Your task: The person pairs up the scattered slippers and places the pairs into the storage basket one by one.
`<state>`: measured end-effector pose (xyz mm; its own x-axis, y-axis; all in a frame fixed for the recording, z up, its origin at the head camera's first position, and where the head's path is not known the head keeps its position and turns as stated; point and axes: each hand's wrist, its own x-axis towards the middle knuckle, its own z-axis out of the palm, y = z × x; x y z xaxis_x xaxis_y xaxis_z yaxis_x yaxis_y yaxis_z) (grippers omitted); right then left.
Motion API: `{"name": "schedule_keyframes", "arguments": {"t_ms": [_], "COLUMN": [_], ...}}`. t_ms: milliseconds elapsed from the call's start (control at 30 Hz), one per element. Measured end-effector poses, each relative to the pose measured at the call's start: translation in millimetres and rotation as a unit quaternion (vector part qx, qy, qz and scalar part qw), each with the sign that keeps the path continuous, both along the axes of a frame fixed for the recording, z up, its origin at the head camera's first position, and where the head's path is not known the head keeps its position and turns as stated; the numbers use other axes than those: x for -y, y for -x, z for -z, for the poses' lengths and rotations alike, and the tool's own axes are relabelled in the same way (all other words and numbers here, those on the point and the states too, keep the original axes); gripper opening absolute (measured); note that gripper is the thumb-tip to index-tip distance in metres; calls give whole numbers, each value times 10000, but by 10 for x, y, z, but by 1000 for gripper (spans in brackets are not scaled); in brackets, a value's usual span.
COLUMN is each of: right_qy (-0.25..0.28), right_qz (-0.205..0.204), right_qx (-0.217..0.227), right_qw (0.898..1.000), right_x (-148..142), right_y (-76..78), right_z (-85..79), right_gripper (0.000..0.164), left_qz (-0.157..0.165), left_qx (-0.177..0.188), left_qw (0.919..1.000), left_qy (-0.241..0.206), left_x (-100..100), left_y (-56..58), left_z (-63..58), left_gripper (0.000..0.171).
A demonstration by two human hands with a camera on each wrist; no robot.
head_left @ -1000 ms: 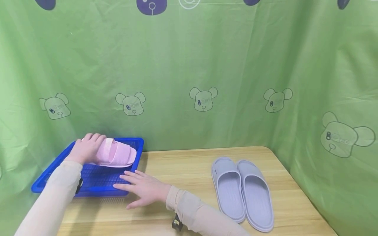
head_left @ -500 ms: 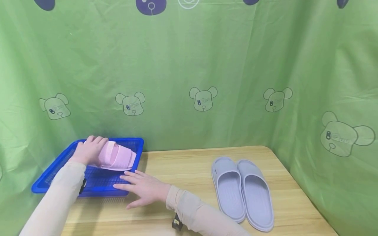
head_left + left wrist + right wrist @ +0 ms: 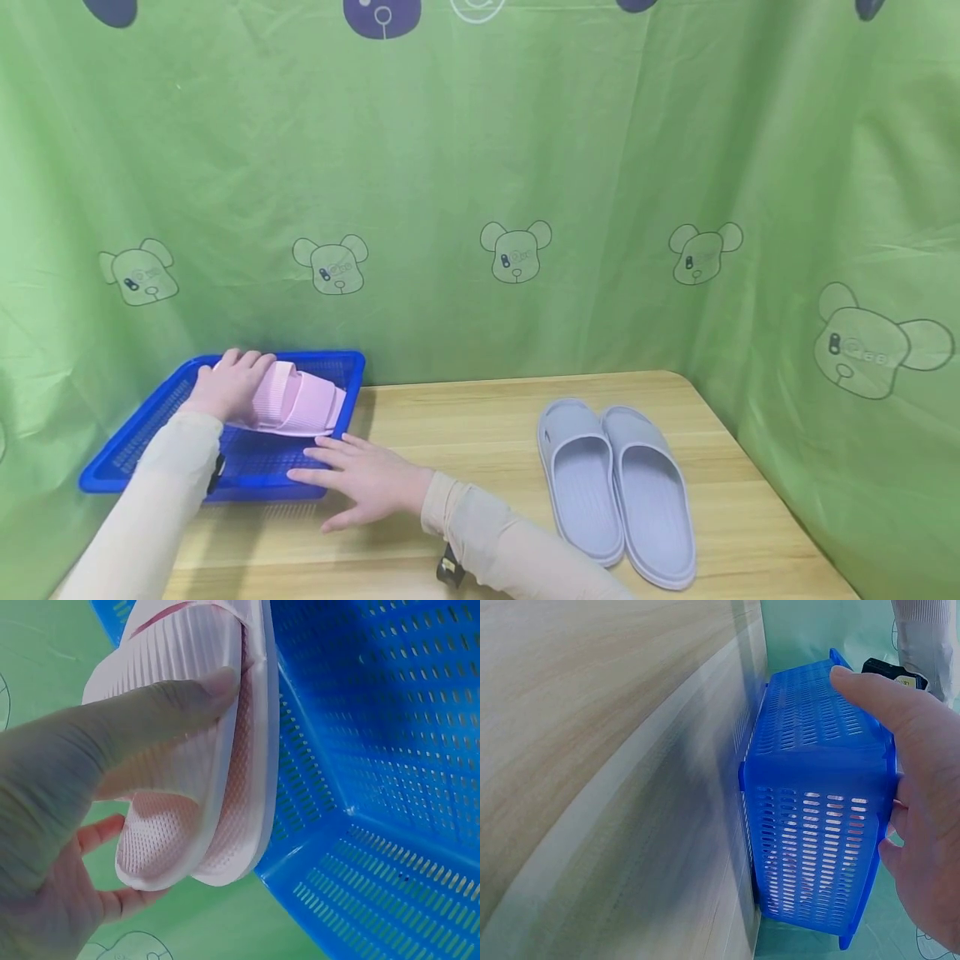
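A pair of pink slippers (image 3: 311, 404), one laid against the other with ribbed straps, is inside the blue basket (image 3: 262, 492) at the back left. My left hand (image 3: 227, 392) grips the pair from the heel end; in the left wrist view the thumb (image 3: 169, 705) lies across the upper slipper (image 3: 180, 660) and other fingers show behind it. Toes point right, close to the basket's right wall. At the basket's front right corner, my right hand (image 3: 367, 479) has its fingers spread, fingertips right at the rim. In the right wrist view, that hand (image 3: 922, 802) stands beside the perforated basket wall (image 3: 810, 840).
Two grey slippers (image 3: 581, 483) lie side by side on the wooden table (image 3: 450, 408), to the right of my right forearm. A green curtain (image 3: 517, 150) with bear-head prints surrounds the table at the back and sides.
My left hand has moved slightly down and to the right, lowering the pink slippers in the basket. The right hand, the basket and the grey slippers stay where they were.
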<state>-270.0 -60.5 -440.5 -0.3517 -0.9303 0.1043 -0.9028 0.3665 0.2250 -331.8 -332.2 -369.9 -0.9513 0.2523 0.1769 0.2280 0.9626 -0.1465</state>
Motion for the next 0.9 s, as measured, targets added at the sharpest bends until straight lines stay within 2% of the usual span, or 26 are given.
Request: {"name": "schedule_keyframes", "arguments": {"t_ms": [133,267,433,633,767,900], "right_qy": [36,31,40,58,105,108], "right_qz": [-6,-8,-3,7,-12,-46], "right_qx": [-1,-19,3,-1,40,35], "right_qw": [10000,10000,10000,10000,9999,9999], "right_x": [-1,-3,0,3,6,8], "right_y": [4,3,-8,-2,6,7], "right_z": [2,-1,-9,6,11,10], "right_gripper": [84,83,83,83,83,83], "left_qz": [13,-69,-147,-368,-599,-826], "left_qx": [205,510,434,355,332,152], "left_qw": [9995,9958,9869,9686,9566,9426], "left_qy": [-224,-760,-1550,-2432,-2832,-3232], "left_x": [34,58,104,133,158,198], "left_y": [36,43,79,150,182,212], "left_z": [14,-17,-44,-32,5,56], "left_gripper": [108,103,91,86,88,88]}}
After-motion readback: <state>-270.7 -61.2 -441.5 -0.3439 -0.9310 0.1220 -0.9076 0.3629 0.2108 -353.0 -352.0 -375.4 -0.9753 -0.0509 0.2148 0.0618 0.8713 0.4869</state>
